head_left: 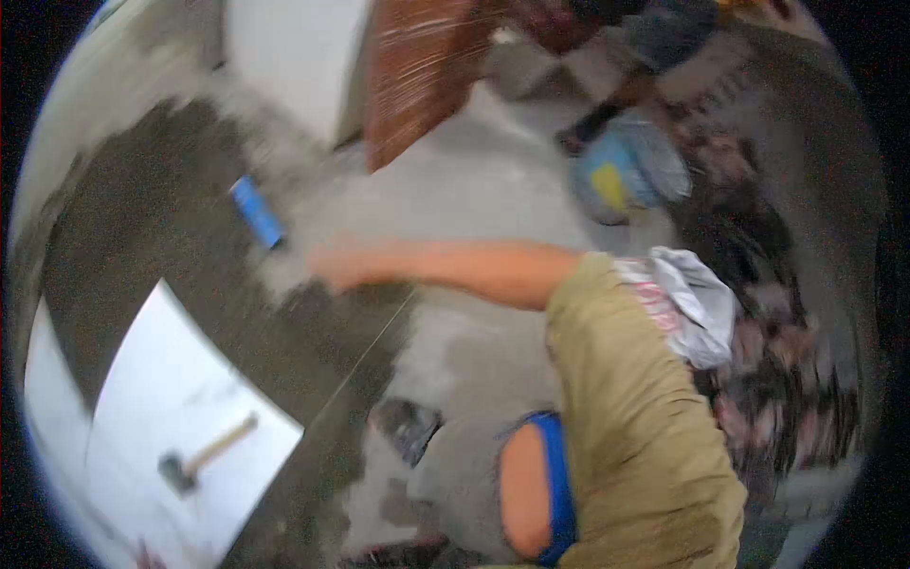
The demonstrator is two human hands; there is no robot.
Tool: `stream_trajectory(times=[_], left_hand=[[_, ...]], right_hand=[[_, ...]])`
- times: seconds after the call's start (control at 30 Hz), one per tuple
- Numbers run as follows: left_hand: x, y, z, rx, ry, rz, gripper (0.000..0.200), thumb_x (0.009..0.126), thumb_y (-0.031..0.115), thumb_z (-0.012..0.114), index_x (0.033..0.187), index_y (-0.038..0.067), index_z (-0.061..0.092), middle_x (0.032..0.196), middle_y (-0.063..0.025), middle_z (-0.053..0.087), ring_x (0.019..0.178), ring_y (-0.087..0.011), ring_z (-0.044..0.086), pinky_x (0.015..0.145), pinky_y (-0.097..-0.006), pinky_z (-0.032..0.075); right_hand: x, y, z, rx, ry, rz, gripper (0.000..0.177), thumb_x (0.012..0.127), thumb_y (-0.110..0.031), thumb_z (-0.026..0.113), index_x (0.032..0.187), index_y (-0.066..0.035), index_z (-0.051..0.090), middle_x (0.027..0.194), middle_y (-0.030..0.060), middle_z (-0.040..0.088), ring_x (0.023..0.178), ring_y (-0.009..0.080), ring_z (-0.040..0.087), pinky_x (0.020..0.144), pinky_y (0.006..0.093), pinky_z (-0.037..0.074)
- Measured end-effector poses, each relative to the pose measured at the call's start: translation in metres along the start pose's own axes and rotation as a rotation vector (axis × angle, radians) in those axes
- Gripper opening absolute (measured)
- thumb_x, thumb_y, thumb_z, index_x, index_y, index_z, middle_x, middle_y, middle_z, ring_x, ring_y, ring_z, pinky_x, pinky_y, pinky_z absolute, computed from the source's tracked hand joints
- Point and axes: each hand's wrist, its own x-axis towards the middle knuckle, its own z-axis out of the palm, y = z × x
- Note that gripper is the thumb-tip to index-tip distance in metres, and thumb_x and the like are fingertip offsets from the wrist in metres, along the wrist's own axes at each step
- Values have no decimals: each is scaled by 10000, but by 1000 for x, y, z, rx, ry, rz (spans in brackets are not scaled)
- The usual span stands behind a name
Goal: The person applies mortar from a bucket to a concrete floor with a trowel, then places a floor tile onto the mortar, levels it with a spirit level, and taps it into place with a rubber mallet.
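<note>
Neither of my hands can be made out; a small dark reddish smear shows at the bottom left edge, too blurred to name. A white tile [199, 379] lies at the lower left, with a mallet [213, 455] on it, dark-headed and wooden-handled. Another pale tile [57, 389] is to its left. A co-worker in a khaki shirt [635, 408] bends low at the right. That person's bare arm [474, 270] reaches left over the floor, and its hand [346, 266] is smeared by motion.
Wet grey mortar [142, 218] covers the floor at the left, and a blue tube-like object [256, 213] rests on it. A thin string [365, 351] crosses the mortar. Farther back are a brown panel [417, 76], a white panel [294, 66] and a blue bucket [611, 175].
</note>
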Motion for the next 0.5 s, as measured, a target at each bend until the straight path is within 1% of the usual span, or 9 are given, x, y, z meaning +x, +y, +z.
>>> stream_trajectory(times=[0.03,0.07,0.13,0.2,0.23,0.33,0.4,0.43,0.5], left_hand=[[-3,13,-26,-261,35,139,568,969,439,565,1410,91,485,1438,-150,487,1258,-299,459,1047,-420,372],[-11,47,-76,-516,85,246,788,939,520,560,1521,36,342,1580,-165,334,1482,-336,243,1196,-496,197],[-54,114,-171,-1034,-90,49,899,874,562,649,1525,31,329,1550,-172,380,1445,-351,310,1188,-490,224],[-101,139,-222,-1326,-247,133,916,836,561,707,1515,54,361,1504,-210,429,1375,-354,430,1145,-509,316],[-135,138,-228,-1435,-238,212,875,839,551,712,1491,54,404,1452,-226,479,1320,-354,492,1116,-510,359],[-228,149,-211,-1795,-107,364,591,903,486,667,1260,17,621,1209,-247,652,1065,-368,664,1038,-502,448],[-279,155,-167,-1901,148,453,527,966,470,552,1196,3,635,1220,-271,628,1051,-374,642,1020,-517,443],[-299,164,-169,-1902,160,401,527,966,470,552,1196,3,635,1220,-271,628,1051,-374,642,1020,-517,443],[-320,213,-183,-2090,481,-154,536,1012,440,406,1215,-11,613,1267,-274,588,1091,-376,597,1029,-509,419]], right_hand=[[0,-2,-9,94,14,-133,155,707,-134,688,808,-21,659,793,212,637,748,384,622,701,499,502],[15,-27,-24,11,-246,134,182,729,-137,679,862,-15,654,846,210,632,836,377,625,751,485,499],[32,-17,-11,-132,-398,99,244,734,-97,684,961,-12,657,940,217,653,918,394,628,804,481,504],[18,-5,2,65,-123,1,330,713,-93,727,1034,-30,680,984,210,676,983,378,647,845,456,519],[29,-27,-14,-103,-368,182,284,723,-109,729,991,-29,677,929,195,681,915,361,659,806,458,518],[39,-17,2,-60,-366,165,207,750,-115,705,926,-16,656,871,196,669,820,347,647,746,454,495],[41,-19,7,-43,-284,92,162,765,-101,676,896,-12,645,818,211,643,764,347,630,711,445,476],[40,-25,10,-41,-216,12,143,773,-100,661,885,-12,642,785,219,626,734,349,622,693,442,470],[48,-16,35,186,-2,-303,119,783,-104,624,861,-14,634,738,218,610,688,360,608,662,441,463]])
